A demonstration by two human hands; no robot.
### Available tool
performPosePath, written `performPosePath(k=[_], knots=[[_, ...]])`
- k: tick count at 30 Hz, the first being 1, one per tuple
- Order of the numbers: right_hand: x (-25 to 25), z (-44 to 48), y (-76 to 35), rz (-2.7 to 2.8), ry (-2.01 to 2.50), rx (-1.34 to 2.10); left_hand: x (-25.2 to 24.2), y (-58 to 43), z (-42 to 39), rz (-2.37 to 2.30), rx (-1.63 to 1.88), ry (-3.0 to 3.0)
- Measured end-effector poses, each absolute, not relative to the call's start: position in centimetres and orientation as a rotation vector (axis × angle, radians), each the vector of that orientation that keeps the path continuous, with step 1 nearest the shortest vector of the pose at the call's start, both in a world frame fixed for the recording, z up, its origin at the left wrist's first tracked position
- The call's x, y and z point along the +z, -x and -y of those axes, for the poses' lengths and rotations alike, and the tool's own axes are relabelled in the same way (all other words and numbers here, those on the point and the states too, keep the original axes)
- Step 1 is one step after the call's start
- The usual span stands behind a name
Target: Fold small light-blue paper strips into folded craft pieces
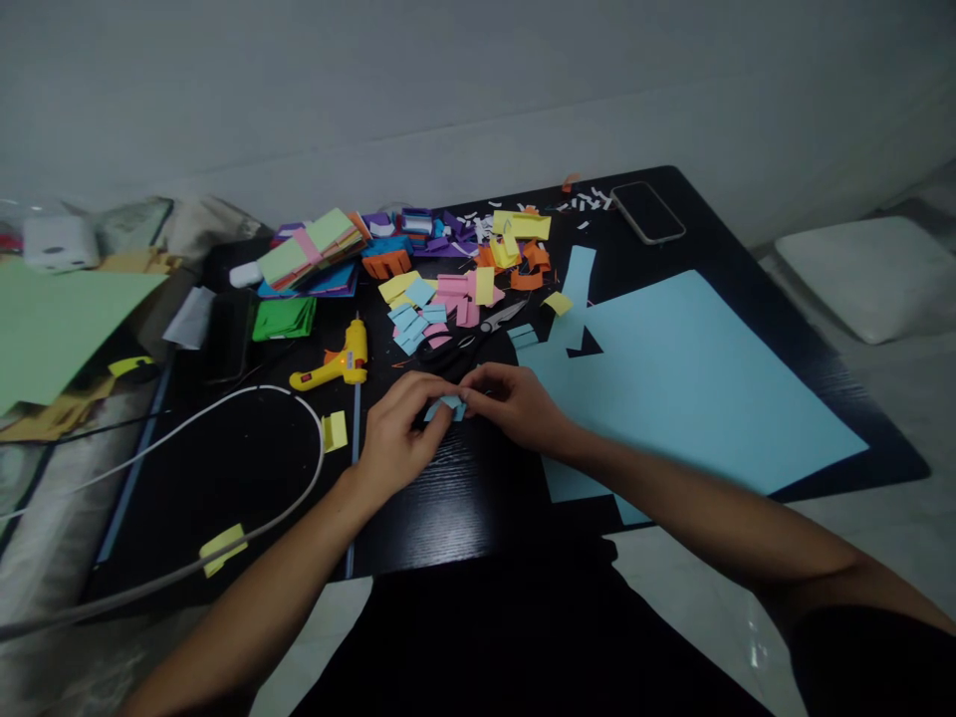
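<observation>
Your left hand [403, 428] is pinching the blue slip [449, 404] above the worktop [448, 498], your right hand [519, 403] is nipping its right edge, both grips seemingly steadying so small a piece! From it, the scissors [504, 316] are lying at one o'clock, the glue gun [336, 366] at ten, the sheet [687, 368] at three, probably staying reachable.
</observation>
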State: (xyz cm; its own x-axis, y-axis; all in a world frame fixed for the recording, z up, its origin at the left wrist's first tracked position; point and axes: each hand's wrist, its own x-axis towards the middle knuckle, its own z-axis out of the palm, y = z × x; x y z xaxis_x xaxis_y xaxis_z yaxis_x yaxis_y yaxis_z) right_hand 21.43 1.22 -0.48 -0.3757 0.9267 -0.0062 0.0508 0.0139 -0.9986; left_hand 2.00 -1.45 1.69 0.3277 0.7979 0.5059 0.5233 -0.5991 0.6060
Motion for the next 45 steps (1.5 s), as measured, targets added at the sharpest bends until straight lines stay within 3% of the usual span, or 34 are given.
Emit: performPosePath(k=[15,45], knots=[[-0.3,-1.4,-21.7,1.206,0.892,1.787,1.3,-1.6,1.1,-1.22,1.123,-2.185],[-0.1,-0.9,-21.2,1.186,0.892,1.722,0.3,-2.0,1.7,-1.294,1.182,-1.715]])
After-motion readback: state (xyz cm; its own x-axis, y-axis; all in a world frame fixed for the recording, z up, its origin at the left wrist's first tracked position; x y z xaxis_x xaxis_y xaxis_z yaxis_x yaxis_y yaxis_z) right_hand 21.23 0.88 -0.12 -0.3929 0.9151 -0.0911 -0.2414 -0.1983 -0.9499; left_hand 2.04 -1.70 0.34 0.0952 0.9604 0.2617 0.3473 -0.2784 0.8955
